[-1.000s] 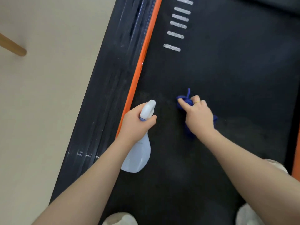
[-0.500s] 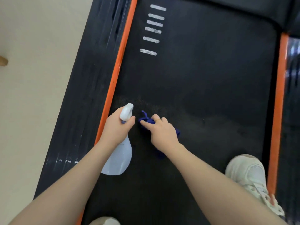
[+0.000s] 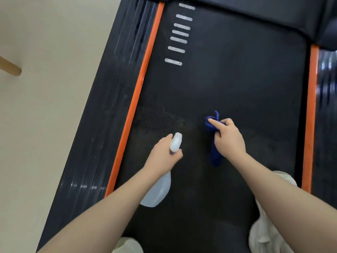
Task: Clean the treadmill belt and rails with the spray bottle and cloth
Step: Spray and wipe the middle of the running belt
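Note:
My left hand (image 3: 164, 156) grips the neck of a pale translucent spray bottle (image 3: 156, 192), its white nozzle pointing up the black treadmill belt (image 3: 237, 84). My right hand (image 3: 228, 137) holds a bunched blue cloth (image 3: 214, 154) against the belt, right of the bottle, index finger stretched over the cloth's front. A dull damp-looking patch (image 3: 160, 121) lies on the belt ahead of the nozzle. Orange strips edge the belt on the left (image 3: 138, 95) and right (image 3: 310, 115), with black ribbed side rails beyond them (image 3: 102, 115).
White dashes (image 3: 179, 33) mark the belt's far left. The motor cover (image 3: 255, 13) closes the far end. Beige floor (image 3: 45, 106) lies to the left with a wooden leg (image 3: 10, 66). Light trouser legs (image 3: 269, 225) show at the bottom.
My right hand has swept the cloth rightward, away from the bottle and toward the belt's middle. The left hand still holds the bottle in much the same spot.

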Tool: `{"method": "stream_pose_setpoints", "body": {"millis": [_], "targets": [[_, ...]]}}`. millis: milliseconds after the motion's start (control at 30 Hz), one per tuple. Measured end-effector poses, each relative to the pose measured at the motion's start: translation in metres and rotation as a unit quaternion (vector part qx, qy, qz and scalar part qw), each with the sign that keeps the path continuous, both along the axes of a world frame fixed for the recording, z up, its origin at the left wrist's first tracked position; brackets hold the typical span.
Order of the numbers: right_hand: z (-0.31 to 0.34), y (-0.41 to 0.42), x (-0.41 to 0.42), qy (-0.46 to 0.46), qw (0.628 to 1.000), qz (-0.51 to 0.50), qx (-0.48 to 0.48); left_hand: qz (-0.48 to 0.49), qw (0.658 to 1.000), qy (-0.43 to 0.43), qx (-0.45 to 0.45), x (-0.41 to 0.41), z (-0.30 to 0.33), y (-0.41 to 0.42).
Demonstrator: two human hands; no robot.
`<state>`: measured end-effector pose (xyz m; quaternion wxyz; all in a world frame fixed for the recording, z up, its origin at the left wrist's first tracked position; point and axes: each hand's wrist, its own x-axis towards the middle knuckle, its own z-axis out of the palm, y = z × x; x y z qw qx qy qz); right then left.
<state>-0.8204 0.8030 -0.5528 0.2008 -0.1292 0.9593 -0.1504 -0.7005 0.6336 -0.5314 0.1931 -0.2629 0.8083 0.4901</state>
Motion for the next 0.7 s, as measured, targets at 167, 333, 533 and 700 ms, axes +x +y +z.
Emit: {"method": "stream_pose_setpoints", "body": {"millis": [167, 333, 533, 700], "targets": [[-0.001, 0.002, 0.004, -0.030, 0.999, 0.010, 0.016, 0.069, 0.998, -0.006, -0.010, 0.007, 0.002, -0.013], [-0.018, -0.070, 0.002, 0.027, 0.991, 0.089, 0.100, 0.159, 0.986, 0.057, -0.002, 0.025, 0.005, -0.047], [-0.019, -0.092, 0.053, 0.034, 0.903, 0.421, 0.082, 0.233, 0.971, 0.049, -0.013, 0.026, -0.004, -0.064], [-0.024, -0.115, -0.010, 0.083, 0.964, 0.220, 0.122, 0.252, 0.965, 0.054, -0.056, 0.031, -0.021, -0.075]]}}
